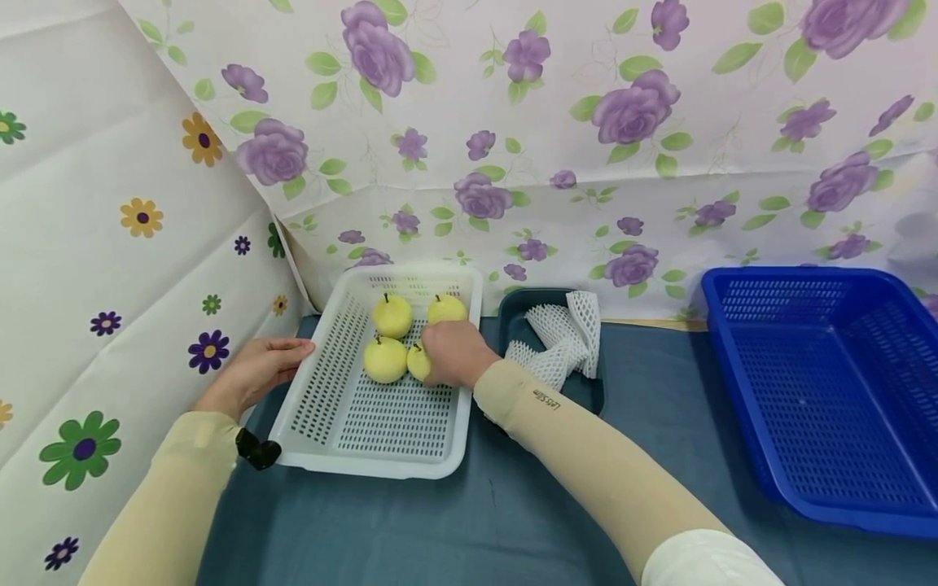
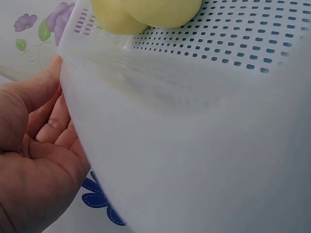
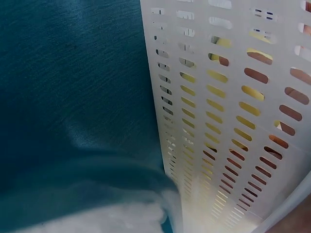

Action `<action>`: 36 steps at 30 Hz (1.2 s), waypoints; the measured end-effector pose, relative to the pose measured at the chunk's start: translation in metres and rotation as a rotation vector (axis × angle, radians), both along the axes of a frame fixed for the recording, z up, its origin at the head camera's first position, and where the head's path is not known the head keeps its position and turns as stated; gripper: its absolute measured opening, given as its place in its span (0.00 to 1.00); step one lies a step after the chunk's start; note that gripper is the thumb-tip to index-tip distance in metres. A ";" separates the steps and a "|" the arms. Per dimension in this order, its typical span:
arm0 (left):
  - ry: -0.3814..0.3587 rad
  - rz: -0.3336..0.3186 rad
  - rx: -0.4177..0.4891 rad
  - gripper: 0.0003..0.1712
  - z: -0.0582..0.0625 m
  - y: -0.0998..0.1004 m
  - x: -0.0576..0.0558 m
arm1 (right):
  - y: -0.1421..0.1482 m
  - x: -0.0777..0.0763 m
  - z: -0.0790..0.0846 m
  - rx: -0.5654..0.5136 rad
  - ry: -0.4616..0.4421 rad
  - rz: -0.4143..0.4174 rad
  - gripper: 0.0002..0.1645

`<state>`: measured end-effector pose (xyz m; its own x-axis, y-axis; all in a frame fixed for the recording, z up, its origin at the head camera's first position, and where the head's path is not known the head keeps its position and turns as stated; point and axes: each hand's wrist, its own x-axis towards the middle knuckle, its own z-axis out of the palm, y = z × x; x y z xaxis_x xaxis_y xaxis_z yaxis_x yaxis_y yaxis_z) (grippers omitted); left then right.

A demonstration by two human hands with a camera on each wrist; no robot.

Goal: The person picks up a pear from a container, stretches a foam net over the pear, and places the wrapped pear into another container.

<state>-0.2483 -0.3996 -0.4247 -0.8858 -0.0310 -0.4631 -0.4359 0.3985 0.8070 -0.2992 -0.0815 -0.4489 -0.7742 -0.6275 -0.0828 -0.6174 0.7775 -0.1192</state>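
Note:
A white plastic basket [image 1: 399, 468] with slotted sides stands at the left of the table. Several round yellow pears [image 1: 385, 360] with dark stems lie in its far half. My right hand [image 1: 456, 352] reaches over the basket's right rim and grips one pear [image 1: 418, 363], partly hidden by the fingers. In the right wrist view the basket's wall [image 3: 228, 107] covers most of that hand and pear. At the basket's left rim, my left hand [image 1: 264, 370] pinches the edge, thumb on top and fingers against the outside, as the left wrist view shows.
Right of the basket stands a dark green tray [image 1: 586, 399] holding white foam fruit nets [image 1: 560, 346]. A large blue basket [image 1: 740, 391] is at the far right. Flowered sheets [image 1: 440, 203] rise behind and to the left of the blue-green tabletop [image 1: 513, 521].

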 end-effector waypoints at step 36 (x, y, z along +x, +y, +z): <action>0.004 -0.008 -0.025 0.40 0.006 0.008 0.010 | 0.036 0.013 0.047 -0.538 -0.209 -0.048 0.41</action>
